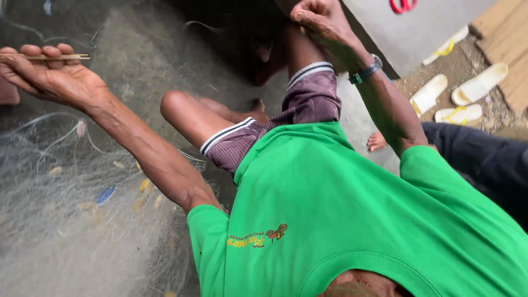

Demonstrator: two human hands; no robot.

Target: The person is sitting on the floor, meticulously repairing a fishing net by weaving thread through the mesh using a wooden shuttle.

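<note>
My left hand (49,71) is stretched out to the left, its fingers closed on a thin wooden netting needle (58,56) held level. My right hand (322,22), with a watch (364,71) on the wrist, is raised at the top of the view above my bent knee, fingers curled tight. Nothing clear shows in its grip. A pale fishing net (55,192) with small floats spreads over the ground under my left arm. I wear a green shirt (341,220) and striped shorts.
Pale sandals (478,85) lie on the dirt at the right. Another person's bare foot (377,142) and dark trouser leg (484,159) are close on the right. Red scissor handles (403,5) rest on a grey board at the top.
</note>
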